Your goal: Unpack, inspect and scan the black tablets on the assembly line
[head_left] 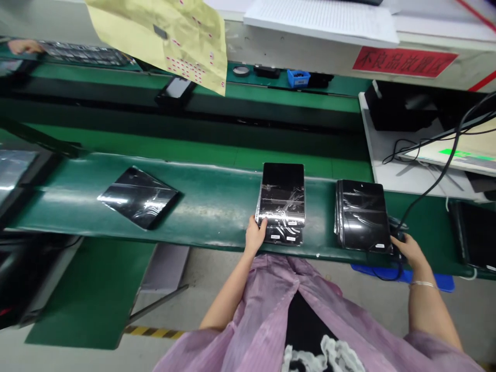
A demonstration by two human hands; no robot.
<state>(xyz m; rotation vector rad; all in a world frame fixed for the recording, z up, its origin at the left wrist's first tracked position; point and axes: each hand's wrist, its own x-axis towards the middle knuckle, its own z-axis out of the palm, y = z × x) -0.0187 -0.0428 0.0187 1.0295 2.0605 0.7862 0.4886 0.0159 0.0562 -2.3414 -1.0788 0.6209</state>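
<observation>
My left hand (256, 236) grips the lower left corner of a small stack of black tablets (282, 191) in clear film, its thumb at the near edge. The top tablet is offset from the one below, and white labels show. To the right stands a second stack of film-wrapped tablets (364, 214). Beside that stack, my right hand (411, 253) is closed around a dark corded device (398, 236); its shape is mostly hidden by the fingers.
Another wrapped tablet (141, 197) lies askew on the green bench (217, 206). At the far right rests a dark wrapped item (476, 235). A black cable (445, 168) hangs down on the right. Overhead hangs a yellow sheet (186, 39). Another person's hand (25, 47) shows far left.
</observation>
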